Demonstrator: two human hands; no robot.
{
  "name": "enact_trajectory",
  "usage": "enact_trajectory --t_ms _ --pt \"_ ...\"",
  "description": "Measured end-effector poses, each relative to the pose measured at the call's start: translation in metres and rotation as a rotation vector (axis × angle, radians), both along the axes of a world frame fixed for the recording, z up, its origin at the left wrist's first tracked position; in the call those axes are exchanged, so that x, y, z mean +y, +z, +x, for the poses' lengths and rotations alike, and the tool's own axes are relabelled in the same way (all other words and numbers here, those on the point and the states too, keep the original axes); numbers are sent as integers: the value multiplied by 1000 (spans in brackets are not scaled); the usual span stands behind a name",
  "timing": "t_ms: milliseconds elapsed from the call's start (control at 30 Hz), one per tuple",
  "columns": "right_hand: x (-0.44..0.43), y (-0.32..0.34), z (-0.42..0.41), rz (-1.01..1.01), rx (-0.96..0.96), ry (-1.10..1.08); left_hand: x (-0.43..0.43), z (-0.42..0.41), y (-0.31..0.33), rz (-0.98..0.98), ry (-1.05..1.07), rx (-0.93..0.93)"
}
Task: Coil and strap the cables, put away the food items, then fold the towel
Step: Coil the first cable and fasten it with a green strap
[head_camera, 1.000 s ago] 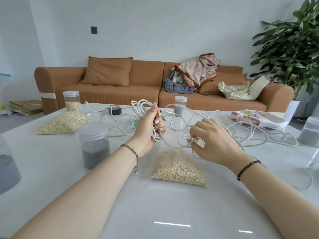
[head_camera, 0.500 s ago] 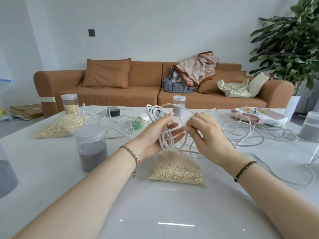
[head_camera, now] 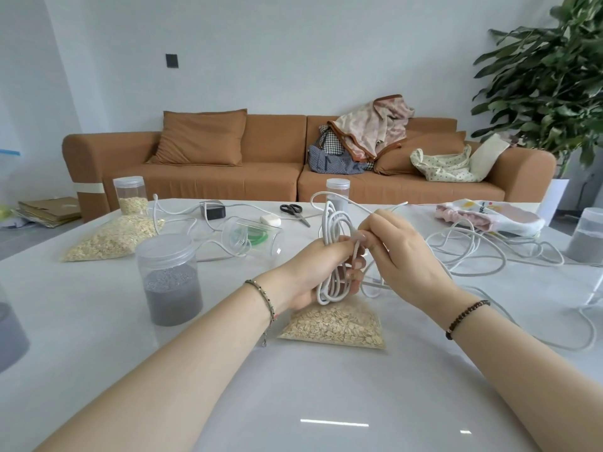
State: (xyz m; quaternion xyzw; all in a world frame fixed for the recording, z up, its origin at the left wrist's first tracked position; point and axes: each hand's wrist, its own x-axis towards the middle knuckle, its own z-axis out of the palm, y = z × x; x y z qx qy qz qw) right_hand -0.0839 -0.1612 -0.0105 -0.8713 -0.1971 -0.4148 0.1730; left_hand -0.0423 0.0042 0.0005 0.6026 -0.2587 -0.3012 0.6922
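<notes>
My left hand (head_camera: 315,272) grips a bundle of white cable loops (head_camera: 334,230), held upright over a clear bag of oats (head_camera: 336,324). My right hand (head_camera: 401,252) pinches a strand of the same cable next to the bundle. The loose rest of the white cable (head_camera: 483,252) trails in tangles across the table to the right. A second bag of oats (head_camera: 111,236) lies at the left. A jar of dark grains (head_camera: 169,282) stands near my left forearm. The folded pink and white towel (head_camera: 489,216) lies at the back right.
A tipped clear jar with green bands (head_camera: 251,238), a black adapter (head_camera: 213,211), a white charger (head_camera: 270,220) and scissors (head_camera: 293,211) lie mid-table. Jars stand at the back left (head_camera: 130,194), back centre (head_camera: 337,187), right edge (head_camera: 587,236) and left edge (head_camera: 9,334). A brown sofa (head_camera: 261,158) is behind.
My left hand closed its fingers around the loops and turned the bundle upright. My right hand came in beside it, pinching a strand. The view tilted slightly.
</notes>
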Motion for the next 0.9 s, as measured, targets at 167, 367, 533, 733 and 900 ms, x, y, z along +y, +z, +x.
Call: enact_trajectory --t_ms 167,367,533,733,900 --pt "-6 2 2 -57 5 -33 2 3 0 5 -100 67" --pt "-18 0 -1 -10 40 -95 13 19 7 -198 -63 77" --pt "-44 0 2 -112 -1 -239 26 40 20 -451 199 187" --pt "-63 3 7 -149 -23 -373 18 29 17 -423 156 159" --pt "-78 -7 8 -102 104 -501 22 27 27 -514 128 147"
